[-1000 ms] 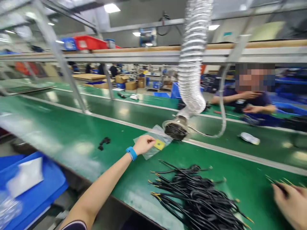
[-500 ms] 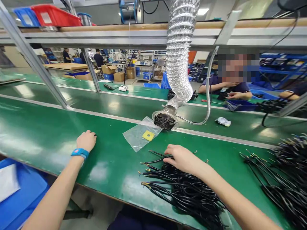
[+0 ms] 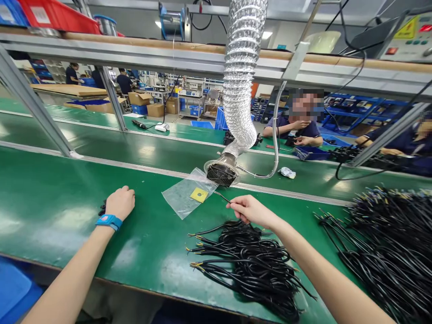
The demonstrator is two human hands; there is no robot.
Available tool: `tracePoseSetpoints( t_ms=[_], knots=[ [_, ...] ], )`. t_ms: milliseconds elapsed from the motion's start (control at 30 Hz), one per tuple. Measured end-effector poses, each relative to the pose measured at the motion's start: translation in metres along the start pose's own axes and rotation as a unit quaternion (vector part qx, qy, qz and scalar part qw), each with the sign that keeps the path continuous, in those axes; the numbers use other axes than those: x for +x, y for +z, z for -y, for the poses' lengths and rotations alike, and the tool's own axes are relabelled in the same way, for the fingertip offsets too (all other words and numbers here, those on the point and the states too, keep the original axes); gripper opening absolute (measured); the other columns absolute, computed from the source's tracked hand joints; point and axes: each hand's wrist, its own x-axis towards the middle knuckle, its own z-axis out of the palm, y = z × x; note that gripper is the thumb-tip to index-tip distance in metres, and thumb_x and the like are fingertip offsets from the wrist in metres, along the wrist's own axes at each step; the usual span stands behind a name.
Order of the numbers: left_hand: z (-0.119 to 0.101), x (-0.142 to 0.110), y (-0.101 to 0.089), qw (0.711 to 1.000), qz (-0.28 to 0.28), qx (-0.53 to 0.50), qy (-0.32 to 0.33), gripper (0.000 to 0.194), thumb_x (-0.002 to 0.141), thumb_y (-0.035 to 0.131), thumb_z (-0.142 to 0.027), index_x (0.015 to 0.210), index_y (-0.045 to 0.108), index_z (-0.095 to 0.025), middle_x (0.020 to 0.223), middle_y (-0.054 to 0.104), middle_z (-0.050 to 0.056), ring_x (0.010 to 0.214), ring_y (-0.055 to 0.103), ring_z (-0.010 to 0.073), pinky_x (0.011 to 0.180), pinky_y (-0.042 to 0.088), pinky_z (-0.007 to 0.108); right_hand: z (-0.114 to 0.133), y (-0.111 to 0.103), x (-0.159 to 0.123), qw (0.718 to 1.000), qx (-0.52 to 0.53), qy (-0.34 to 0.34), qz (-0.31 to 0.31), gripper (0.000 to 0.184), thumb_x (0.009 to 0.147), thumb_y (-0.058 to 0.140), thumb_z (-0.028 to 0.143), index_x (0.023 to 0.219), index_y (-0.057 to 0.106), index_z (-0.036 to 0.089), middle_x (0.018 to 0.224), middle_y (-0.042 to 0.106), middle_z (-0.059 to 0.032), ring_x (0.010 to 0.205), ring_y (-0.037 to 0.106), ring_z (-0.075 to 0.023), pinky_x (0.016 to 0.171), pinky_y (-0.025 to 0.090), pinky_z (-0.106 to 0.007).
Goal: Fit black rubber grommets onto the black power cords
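My right hand (image 3: 251, 210) pinches a thin black cable (image 3: 222, 196) near its end, just above a heap of black cables (image 3: 256, 256) with stripped, coloured wire ends. The cable's tip points toward a clear plastic bag (image 3: 175, 198) and a yellow square pad (image 3: 199, 194) with a dark round hole. Over on the left, my left hand (image 3: 119, 203), with a blue band at the wrist, rests on the green bench with its fingers curled under. What these fingers hold is hidden. Small black pieces (image 3: 102, 208) show beside that hand.
A fume duct's fan inlet (image 3: 221, 173) hangs low behind the bag. A larger cable pile (image 3: 394, 243) lies on the right of the green bench (image 3: 148, 256). Crumpled white paper (image 3: 287, 173) sits farther back. Across the bench, a co-worker's hands (image 3: 303, 140) are near a blue bin (image 3: 311, 154).
My right hand has lifted a cable end off the heap and now pinches it. Small black pieces have come into sight beside my left hand. The view has shifted to the right.
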Motion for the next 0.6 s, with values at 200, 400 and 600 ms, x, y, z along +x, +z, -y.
tracePoseSetpoints(
  t_ms=[200, 400, 600],
  knots=[
    [0.007, 0.01, 0.011, 0.998, -0.002, -0.062, 0.007, 0.032, 0.086, 0.041, -0.024, 0.085, 0.072, -0.016, 0.099, 0.066, 0.013, 0.09, 0.064, 0.0283, 0.074, 0.049, 0.035, 0.033, -0.015, 0.009, 0.948, -0.31, -0.01, -0.075, 0.033, 0.091, 0.049, 0.026, 0.065, 0.066, 0.016, 0.055, 0.055, -0.0002, 0.052, 0.045, -0.0116, 0.052, 0.028, -0.025],
    [0.008, 0.026, 0.005, 0.992, 0.058, -0.114, -0.006, 0.041, 0.076, 0.048, -0.01, 0.113, 0.067, -0.012, 0.107, 0.069, 0.01, 0.096, 0.067, 0.0202, 0.089, 0.049, 0.025, 0.031, 0.019, 0.053, 0.925, -0.365, -0.031, -0.1, 0.028, 0.095, 0.049, 0.026, 0.084, 0.073, 0.018, 0.083, 0.072, -0.0079, 0.078, 0.065, -0.0182, 0.065, 0.039, -0.023],
    [0.002, 0.029, -0.005, 0.993, 0.099, -0.067, 0.006, 0.033, 0.083, 0.048, -0.017, 0.105, 0.073, -0.017, 0.11, 0.069, 0.01, 0.102, 0.066, 0.0237, 0.091, 0.049, 0.028, -0.001, 0.058, 0.076, 0.95, -0.272, -0.061, -0.142, 0.03, 0.095, 0.046, 0.02, 0.114, 0.07, 0.021, 0.107, 0.073, -0.0073, 0.096, 0.068, -0.0204, 0.078, 0.047, -0.025]
  ],
)
